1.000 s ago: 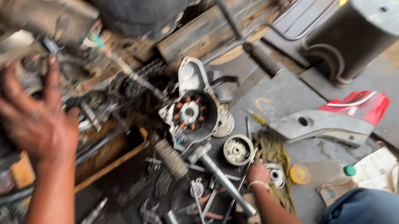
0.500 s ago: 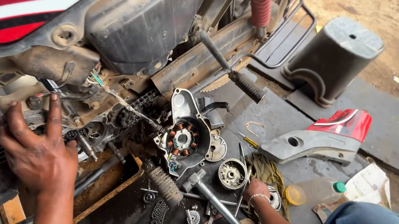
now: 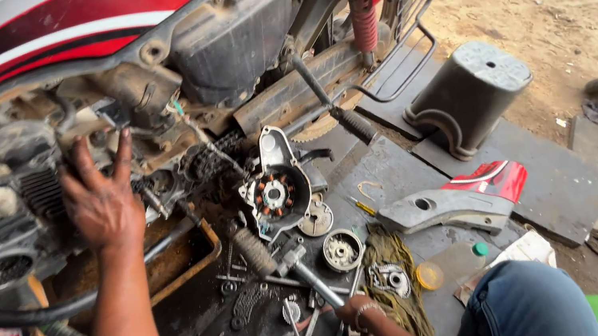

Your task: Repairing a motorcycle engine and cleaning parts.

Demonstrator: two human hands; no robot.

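Note:
My left hand [image 3: 102, 202] lies with its fingers spread on the greasy engine [image 3: 10, 232] of a red motorcycle [image 3: 49, 31], beside the exposed sprocket and chain area [image 3: 194, 169]. My right hand [image 3: 349, 315], with a bracelet at the wrist, rests low among loose tools at the lower end of a silver wrench shaft [image 3: 309, 276]. Its fingers are mostly hidden, so its grip is unclear. A detached engine cover with a copper-wound stator [image 3: 275, 195] stands between the two hands.
A round metal part [image 3: 343, 250], a rag [image 3: 395, 281] and several wrenches lie on the dark mat. A red and grey side panel [image 3: 466, 197] lies to the right, by an upturned dark plastic stool [image 3: 468, 91]. My knee in blue jeans [image 3: 521, 309] is at the bottom.
The view has tilted up and steadied, so more of the red motorcycle body shows. My left hand stays on the engine. My right hand stays among the tools.

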